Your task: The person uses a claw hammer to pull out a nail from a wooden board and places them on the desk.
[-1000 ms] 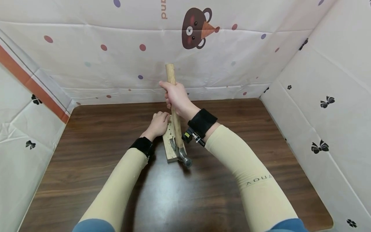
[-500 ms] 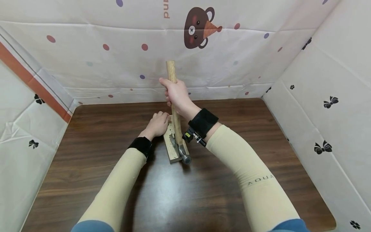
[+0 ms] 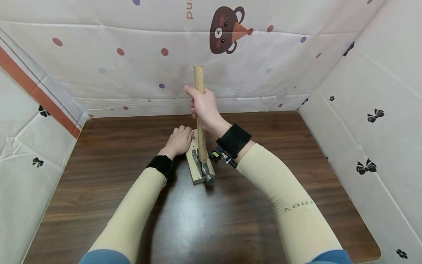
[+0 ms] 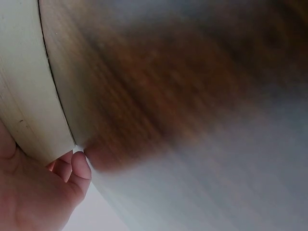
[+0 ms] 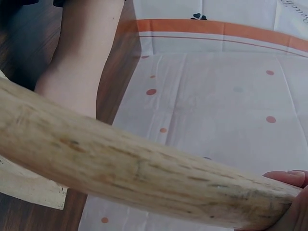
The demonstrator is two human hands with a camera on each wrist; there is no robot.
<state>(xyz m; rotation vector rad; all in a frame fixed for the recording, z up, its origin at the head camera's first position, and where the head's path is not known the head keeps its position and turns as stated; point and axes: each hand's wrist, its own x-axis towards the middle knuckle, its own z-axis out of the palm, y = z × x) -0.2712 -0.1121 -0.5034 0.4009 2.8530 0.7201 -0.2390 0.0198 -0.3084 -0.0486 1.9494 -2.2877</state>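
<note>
My right hand [image 3: 205, 106] grips the wooden handle of a claw hammer [image 3: 200, 141] near its upper end, the thumb pointing left. The handle stands up away from me, with the steel head low at the near end of a narrow wooden board [image 3: 191, 161]. The claw lies over the board's face and the round striking face points towards me. At the board's far end my left hand [image 3: 179, 141] holds it down. The left wrist view shows a thumb [image 4: 81, 165] bent beside the board's end. In the right wrist view the handle [image 5: 130, 163] crosses the foreground.
The board lies on a dark brown wood-grain table [image 3: 108, 176]. A pale printed sheet [image 3: 158, 69] rises along the table's back edge, and a similar right-hand sheet [image 3: 356, 121] borders that side. Small dark holes mark the board.
The hammer's head has shifted slightly left and away from me along the board, while its handle end has swung right and up with my right hand. My left hand stays at the board.
</note>
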